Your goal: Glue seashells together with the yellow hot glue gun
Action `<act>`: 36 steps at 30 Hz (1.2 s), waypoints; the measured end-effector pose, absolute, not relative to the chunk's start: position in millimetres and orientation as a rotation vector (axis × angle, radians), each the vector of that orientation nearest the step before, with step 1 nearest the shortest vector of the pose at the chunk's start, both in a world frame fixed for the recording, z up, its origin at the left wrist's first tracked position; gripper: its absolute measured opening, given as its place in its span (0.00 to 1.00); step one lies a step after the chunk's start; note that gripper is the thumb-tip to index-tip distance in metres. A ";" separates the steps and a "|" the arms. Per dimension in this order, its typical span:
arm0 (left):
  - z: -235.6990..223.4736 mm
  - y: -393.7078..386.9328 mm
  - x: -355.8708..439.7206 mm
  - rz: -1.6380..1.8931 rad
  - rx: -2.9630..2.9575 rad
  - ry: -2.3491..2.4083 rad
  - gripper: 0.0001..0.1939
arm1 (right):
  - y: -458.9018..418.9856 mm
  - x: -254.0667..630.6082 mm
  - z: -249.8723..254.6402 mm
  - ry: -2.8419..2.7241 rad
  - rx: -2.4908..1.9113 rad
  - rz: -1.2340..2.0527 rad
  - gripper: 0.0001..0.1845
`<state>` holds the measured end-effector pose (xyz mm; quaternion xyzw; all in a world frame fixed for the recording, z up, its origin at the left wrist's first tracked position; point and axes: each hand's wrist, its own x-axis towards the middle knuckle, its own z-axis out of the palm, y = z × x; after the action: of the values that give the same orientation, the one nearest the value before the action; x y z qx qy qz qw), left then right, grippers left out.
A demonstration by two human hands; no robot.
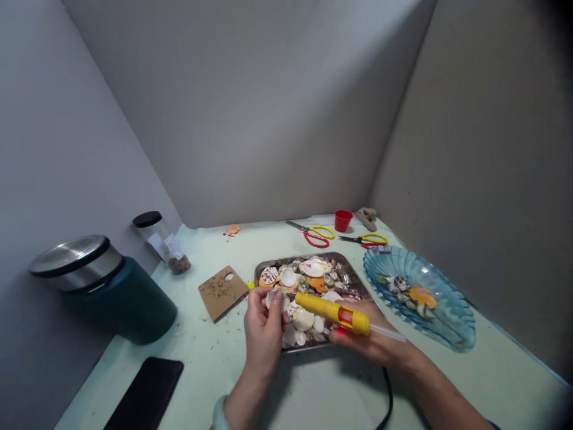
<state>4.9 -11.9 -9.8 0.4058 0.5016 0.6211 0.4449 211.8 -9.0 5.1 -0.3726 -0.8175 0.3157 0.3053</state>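
Note:
My left hand (263,322) is closed around a pale seashell (271,298), pinched between thumb and fingers; part of the shell is hidden. In my right hand (358,340) is a yellow hot glue gun (331,309), its nozzle pointing left at the shell. A clear glue stick (388,332) sticks out of its back end, and a red light glows at its underside. Below both hands lies a metal tray (264,263) heaped with white, orange and patterned shells. Whether the nozzle touches the shell I cannot tell.
Left stand a green thermos (120,304), a clear jar (163,243), a brown board (222,291) and a black phone (144,394). Behind the tray are two pairs of scissors (316,234) and a red cup (343,221). A blue glass dish (452,310) holds shells at right; a black cord (388,394) runs in front.

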 end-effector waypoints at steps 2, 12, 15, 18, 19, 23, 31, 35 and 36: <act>-9.8 -12.4 5.2 1.532 1.006 1.243 0.18 | -9.1 211.5 5.3 -2.164 -0.976 0.838 0.20; -12.3 -11.1 3.7 1.503 1.050 1.248 0.18 | -9.1 210.6 7.0 -2.155 -0.977 0.768 0.21; -11.5 -12.1 3.8 1.488 1.062 1.259 0.18 | -9.7 209.8 8.4 -2.167 -0.983 0.759 0.21; -11.5 -12.8 3.8 1.465 1.077 1.261 0.17 | -9.8 208.9 8.6 -2.181 -0.967 0.709 0.21; -11.7 -12.8 3.8 1.458 1.082 1.261 0.17 | -9.7 208.7 8.2 -2.181 -0.955 0.695 0.21; -12.7 -12.1 3.2 1.442 1.100 1.251 0.17 | -9.4 208.5 5.3 -2.167 -0.953 0.706 0.21; -12.8 -13.1 4.0 1.433 1.120 1.239 0.17 | -10.1 208.2 3.7 -2.168 -0.952 0.761 0.21; -11.9 -13.1 4.7 1.433 1.128 1.222 0.17 | -11.9 205.7 4.5 -2.155 -0.945 0.802 0.21; -11.8 -13.1 4.8 1.435 1.129 1.218 0.17 | -12.3 205.4 4.6 -2.151 -0.951 0.821 0.21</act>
<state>4.8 -13.1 -11.8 0.4578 0.4940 0.5818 0.4559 205.4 -12.3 4.6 -0.3616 -0.8182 0.3122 0.3198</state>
